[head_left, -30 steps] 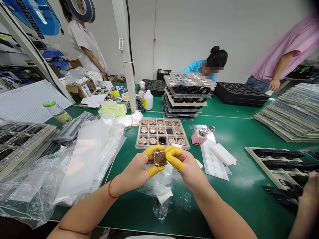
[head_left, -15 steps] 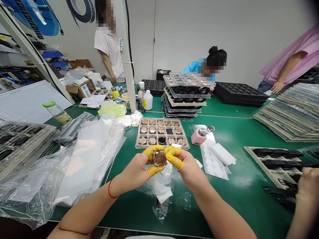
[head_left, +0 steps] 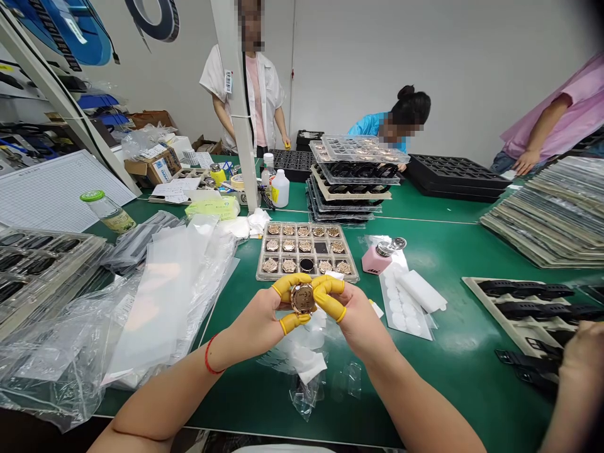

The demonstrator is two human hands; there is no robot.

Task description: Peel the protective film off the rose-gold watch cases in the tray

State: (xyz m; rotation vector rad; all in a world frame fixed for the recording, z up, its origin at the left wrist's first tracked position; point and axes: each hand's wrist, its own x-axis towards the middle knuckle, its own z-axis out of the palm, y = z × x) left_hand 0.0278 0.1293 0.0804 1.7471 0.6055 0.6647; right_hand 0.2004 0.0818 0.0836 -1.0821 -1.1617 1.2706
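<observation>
Between my two hands is a round rose-gold watch case [head_left: 302,299], its printed back turned toward me. My left hand [head_left: 270,314] grips it by the left edge, with yellow finger cots on the fingertips. On the right edge, the yellow-cotted fingers of my right hand [head_left: 340,304] are closed against it. Just beyond them lies a clear compartment tray [head_left: 348,242] with several similar watch cases; one compartment shows a black disc facing up. Below my hands are crumpled white wipes and small clear plastic bags [head_left: 306,396] on the green table.
A pink pump bottle [head_left: 376,258] and a sheet of round white stickers [head_left: 401,305] lie to the right. Stacked trays [head_left: 349,189] stand behind. Plastic bags [head_left: 160,296] cover the left side. A co-worker's hand [head_left: 582,358] is by black watch straps [head_left: 528,310] at right.
My hands and the watch case have hardly moved. Behind the post, a standing person in white has shifted to the right and now faces the table.
</observation>
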